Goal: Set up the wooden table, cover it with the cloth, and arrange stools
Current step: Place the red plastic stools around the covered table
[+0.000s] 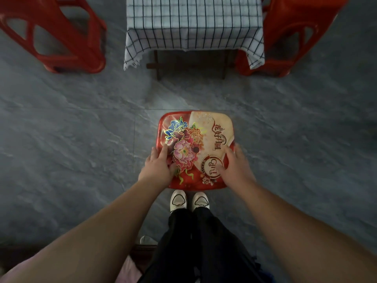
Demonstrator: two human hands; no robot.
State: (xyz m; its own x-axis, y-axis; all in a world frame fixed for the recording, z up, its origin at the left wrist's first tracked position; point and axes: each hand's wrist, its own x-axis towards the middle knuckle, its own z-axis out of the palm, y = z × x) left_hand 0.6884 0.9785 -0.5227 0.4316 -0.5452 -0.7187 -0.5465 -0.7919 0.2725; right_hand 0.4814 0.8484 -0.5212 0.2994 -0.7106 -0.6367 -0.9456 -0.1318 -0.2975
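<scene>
Both hands grip the floral-topped red stool (195,137) by its seat edges, the left hand (158,167) and the right hand (235,167) each with the thumb on top and the fingers curled over the side. The stool's legs are hidden beneath the seat. It stands before the wooden table (158,67), which is mostly hidden under the checked cloth (193,23). Two red stools (61,37) flank the table, both cut off.

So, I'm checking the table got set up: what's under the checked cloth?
Below the checked cloth hem, two dark wooden table legs and a low crossbar show, standing on the grey floor. The tabletop itself is hidden by the cloth.
</scene>
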